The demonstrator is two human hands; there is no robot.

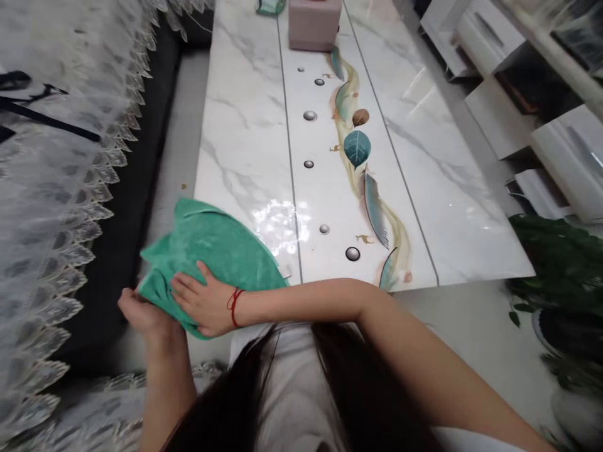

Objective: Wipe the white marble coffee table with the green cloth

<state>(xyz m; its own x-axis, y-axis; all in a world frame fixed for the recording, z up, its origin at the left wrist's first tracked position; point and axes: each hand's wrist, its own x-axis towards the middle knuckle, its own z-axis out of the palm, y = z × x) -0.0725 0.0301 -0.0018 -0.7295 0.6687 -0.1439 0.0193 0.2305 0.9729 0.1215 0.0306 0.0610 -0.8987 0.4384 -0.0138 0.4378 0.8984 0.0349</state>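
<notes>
A green cloth (221,245) lies over the near left corner of a glossy white marble-look table (245,144). My right hand (200,301), with a red string at the wrist, lies flat on the cloth with its fingers stretched out, pressing it down. My left hand (141,314) is at the cloth's left edge, just off the table corner, with its fingers closed on the hanging part of the cloth. My dark hair hangs down in front of the camera at the bottom.
A pink box (314,24) and a green glass object (271,6) stand at the table's far end. A lace-covered sofa (56,188) runs along the left. White cabinets (541,94) are at the right, and a green plant (560,263) stands near the table's right corner.
</notes>
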